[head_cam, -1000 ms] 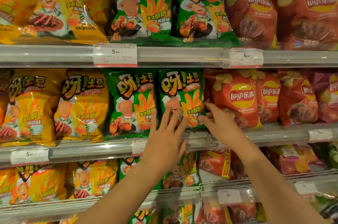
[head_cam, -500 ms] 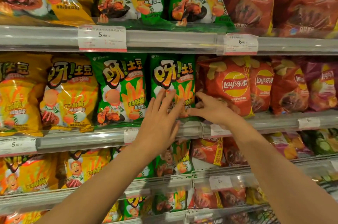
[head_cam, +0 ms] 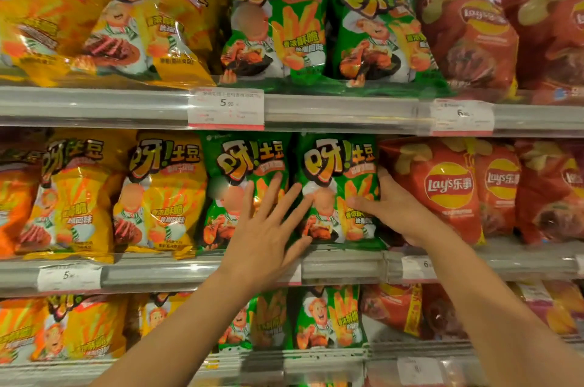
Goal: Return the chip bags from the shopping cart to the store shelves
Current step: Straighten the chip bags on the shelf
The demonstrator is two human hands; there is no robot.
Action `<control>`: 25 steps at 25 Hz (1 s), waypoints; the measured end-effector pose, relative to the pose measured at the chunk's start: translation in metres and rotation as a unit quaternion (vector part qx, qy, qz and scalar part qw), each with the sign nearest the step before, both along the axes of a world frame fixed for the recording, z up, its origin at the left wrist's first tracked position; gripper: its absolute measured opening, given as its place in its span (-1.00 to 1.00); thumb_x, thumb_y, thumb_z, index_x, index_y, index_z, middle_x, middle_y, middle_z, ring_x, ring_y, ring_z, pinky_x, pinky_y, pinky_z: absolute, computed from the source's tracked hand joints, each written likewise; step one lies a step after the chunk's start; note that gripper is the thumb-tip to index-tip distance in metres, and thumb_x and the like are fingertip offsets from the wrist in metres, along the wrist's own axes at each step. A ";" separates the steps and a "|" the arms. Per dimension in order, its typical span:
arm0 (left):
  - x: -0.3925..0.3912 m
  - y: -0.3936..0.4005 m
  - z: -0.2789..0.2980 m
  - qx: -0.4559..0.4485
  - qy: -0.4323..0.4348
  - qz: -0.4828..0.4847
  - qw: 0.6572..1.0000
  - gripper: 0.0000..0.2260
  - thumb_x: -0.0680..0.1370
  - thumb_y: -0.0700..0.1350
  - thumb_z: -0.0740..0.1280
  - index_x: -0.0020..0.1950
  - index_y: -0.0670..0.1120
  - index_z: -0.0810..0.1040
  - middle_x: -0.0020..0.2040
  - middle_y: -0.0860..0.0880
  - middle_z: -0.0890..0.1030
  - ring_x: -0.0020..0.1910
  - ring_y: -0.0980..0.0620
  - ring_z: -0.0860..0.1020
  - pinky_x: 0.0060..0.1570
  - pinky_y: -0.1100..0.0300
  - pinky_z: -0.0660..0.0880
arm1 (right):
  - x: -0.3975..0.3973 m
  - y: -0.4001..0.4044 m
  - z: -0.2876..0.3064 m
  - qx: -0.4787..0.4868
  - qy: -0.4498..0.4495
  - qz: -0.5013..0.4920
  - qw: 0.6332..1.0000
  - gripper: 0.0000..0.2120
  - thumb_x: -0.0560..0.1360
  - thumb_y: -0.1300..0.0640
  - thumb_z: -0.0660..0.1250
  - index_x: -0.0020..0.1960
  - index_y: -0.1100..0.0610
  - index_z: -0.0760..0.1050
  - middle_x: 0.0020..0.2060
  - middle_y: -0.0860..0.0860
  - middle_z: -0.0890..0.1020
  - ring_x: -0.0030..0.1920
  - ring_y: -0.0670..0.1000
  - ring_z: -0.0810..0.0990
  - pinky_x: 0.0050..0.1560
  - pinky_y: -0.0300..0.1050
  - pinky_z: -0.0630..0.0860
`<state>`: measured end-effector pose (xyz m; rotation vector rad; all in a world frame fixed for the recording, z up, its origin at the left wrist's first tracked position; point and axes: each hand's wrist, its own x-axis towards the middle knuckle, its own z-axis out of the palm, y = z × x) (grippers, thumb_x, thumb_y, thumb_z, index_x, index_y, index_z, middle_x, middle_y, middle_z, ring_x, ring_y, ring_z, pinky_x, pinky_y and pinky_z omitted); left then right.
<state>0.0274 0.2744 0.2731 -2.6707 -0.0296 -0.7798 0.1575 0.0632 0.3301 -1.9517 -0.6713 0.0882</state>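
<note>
Two green chip bags stand upright side by side on the middle shelf (head_cam: 343, 266). My right hand (head_cam: 398, 212) grips the right edge of the right green bag (head_cam: 335, 165): the thumb lies across its front and the fingers reach in between it and the red Lay's bag (head_cam: 442, 187). My left hand (head_cam: 268, 228) is flat with fingers spread over the seam between the left green bag (head_cam: 234, 162) and the right one, holding nothing. The shopping cart is out of view.
Yellow bags (head_cam: 164, 197) fill the middle shelf to the left and red Lay's bags the right. The upper shelf (head_cam: 341, 111) carries the same yellow, green and red rows, with price tags (head_cam: 226, 108) on its rail. A lower shelf holds more bags (head_cam: 328, 320).
Both hands have risen from the shelf rail onto the green bags. My right hand moved from the right bag's lower corner to its right edge and closed on it.
</note>
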 end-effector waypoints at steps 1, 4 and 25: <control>0.001 0.002 0.000 -0.004 -0.002 -0.002 1.000 -0.39 0.64 0.32 -0.19 0.64 0.10 0.00 0.65 -0.02 0.07 0.62 -0.18 -0.15 0.52 -0.33 -0.11 | 0.002 -0.001 0.001 -0.008 0.009 0.004 1.000 -0.29 0.51 0.14 0.49 0.54 0.01 0.21 0.29 -0.02 0.59 0.31 0.02 0.56 0.42 0.12 0.45; -0.002 -0.001 -0.001 -0.024 -0.022 -0.015 0.999 -0.39 0.65 0.33 -0.13 0.64 0.08 0.06 0.65 -0.04 0.08 0.63 -0.18 -0.13 0.51 -0.36 -0.06 | -0.002 -0.003 0.001 -0.012 0.024 0.007 1.000 -0.31 0.53 0.14 0.47 0.55 0.00 0.21 0.32 0.00 0.58 0.34 0.03 0.54 0.44 0.11 0.42; -0.100 0.070 -0.032 -0.158 -0.101 -0.012 0.982 -0.41 0.64 0.24 0.11 0.61 -0.01 0.22 0.63 -0.11 0.14 0.63 -0.18 -0.04 0.50 -0.35 0.07 | -0.109 0.137 -0.008 -0.136 -0.474 -0.043 0.869 -0.59 0.65 -0.05 0.21 0.40 0.14 0.50 0.21 0.14 0.56 0.26 0.22 0.48 0.28 0.19 0.37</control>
